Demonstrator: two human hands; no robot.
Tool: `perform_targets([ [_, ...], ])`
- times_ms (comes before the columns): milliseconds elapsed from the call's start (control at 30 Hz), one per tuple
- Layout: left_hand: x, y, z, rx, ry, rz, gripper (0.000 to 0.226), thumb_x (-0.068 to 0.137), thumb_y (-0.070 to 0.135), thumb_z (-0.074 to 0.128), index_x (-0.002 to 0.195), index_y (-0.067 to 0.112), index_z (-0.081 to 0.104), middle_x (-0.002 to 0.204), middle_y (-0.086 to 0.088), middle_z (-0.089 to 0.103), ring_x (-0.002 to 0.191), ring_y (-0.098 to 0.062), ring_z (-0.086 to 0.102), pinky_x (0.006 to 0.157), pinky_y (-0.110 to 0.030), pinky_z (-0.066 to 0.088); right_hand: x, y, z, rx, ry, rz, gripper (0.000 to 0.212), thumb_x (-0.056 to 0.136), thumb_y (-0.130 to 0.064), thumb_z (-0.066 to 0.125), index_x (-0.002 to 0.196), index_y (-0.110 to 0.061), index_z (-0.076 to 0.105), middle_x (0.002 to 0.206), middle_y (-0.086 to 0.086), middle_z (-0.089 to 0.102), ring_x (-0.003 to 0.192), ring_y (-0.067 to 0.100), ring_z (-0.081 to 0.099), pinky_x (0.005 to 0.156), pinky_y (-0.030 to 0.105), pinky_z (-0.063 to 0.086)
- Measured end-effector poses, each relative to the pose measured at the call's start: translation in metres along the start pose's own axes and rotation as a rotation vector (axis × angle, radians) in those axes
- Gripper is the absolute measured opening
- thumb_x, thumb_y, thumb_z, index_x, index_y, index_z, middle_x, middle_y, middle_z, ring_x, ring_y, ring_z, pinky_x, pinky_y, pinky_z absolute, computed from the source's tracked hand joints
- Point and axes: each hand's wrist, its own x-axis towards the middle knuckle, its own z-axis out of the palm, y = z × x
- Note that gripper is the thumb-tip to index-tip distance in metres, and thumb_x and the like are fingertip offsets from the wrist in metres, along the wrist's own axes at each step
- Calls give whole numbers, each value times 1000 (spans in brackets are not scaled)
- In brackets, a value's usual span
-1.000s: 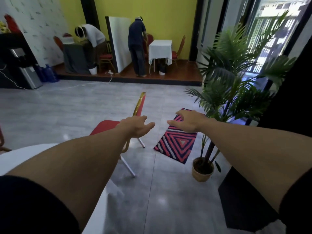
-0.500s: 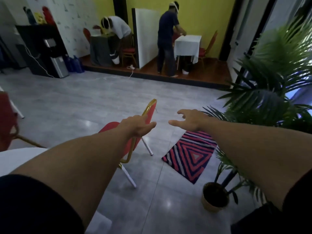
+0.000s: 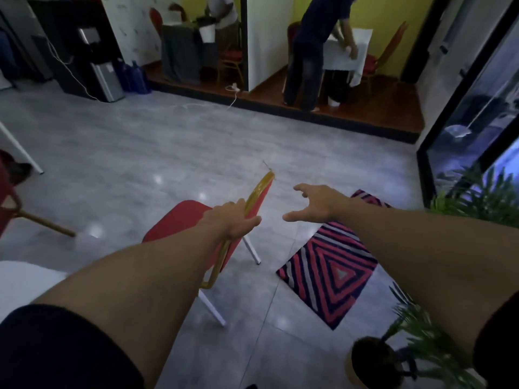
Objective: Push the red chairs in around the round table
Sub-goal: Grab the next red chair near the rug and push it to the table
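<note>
Since the previous frame our left hand (image 3: 234, 220) has closed onto the gold-framed backrest of the red padded chair (image 3: 182, 217); our right hand (image 3: 314, 204) hovers just beside it, fingers spread; the chair stands beyond the white round table (image 3: 25, 282), near a striped rug (image 3: 328, 273).

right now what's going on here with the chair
A person is reaching for a red chair that stands out on the grey floor. The left hand is on its gold-framed backrest; the right hand is open in the air, touching nothing. The edge of the white round table shows at lower left, with a second red chair at far left.
</note>
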Motion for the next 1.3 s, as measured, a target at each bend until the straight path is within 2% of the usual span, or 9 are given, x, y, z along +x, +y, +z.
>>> perform_targets([
  [267,75,-14,0,-40,-68,-122,95,93,77,44,165,20,19,167,-15,35,146,-42,43,113,-54,39,118,4,-6,-56,-88,-134,117,76,-64,84,166,-22,21,169,9,34,153,32,35,120,47,34],
  [567,120,1,26,-185,-127,-304,88,86,77,60,154,25,40,150,-10,54,135,-38,54,105,-47,42,232,11,-5,-278,-235,-404,120,72,-56,91,165,-29,21,165,8,38,149,31,38,119,48,35],
  [667,138,12,39,-322,-109,-406,78,88,67,65,152,27,45,140,-8,62,126,-36,61,101,-45,47,265,10,-2,-401,-291,-529,116,73,-53,91,164,-31,24,163,5,42,148,30,41,121,48,30],
  [800,151,6,55,-437,-77,-509,42,92,42,65,133,33,62,113,-5,73,105,-32,71,91,-41,56,293,9,12,-537,-353,-691,100,77,-50,88,160,-33,35,154,2,52,144,26,44,122,55,23],
  [900,158,-4,64,-501,-113,-564,42,92,30,62,134,33,64,106,-5,73,94,-28,70,81,-36,55,315,0,18,-586,-415,-791,83,84,-47,83,155,-34,43,143,-1,59,137,25,50,122,53,22],
  [967,161,-6,69,-539,-128,-579,46,91,24,60,135,35,64,102,-3,72,86,-23,67,77,-34,54,325,-5,22,-580,-427,-846,72,87,-42,82,151,-35,50,135,-3,66,125,24,59,112,45,37],
  [1067,163,-9,75,-557,-116,-600,61,87,26,58,143,48,54,107,-2,70,92,-25,67,87,-40,59,338,-11,29,-556,-495,-884,45,91,-30,74,133,-42,65,112,-8,73,100,21,68,88,37,54],
  [1167,165,-7,77,-536,-90,-627,62,85,27,57,143,50,53,108,-1,71,93,-25,68,89,-40,58,346,-11,32,-587,-518,-912,32,94,-26,64,118,-46,70,92,-11,72,81,18,68,76,37,58],
  [1300,166,1,75,-539,-75,-669,51,85,24,60,133,40,64,100,2,72,92,-23,70,82,-35,54,356,-8,35,-586,-556,-996,35,94,-28,65,124,-44,70,88,-10,70,77,16,67,72,33,56],
])
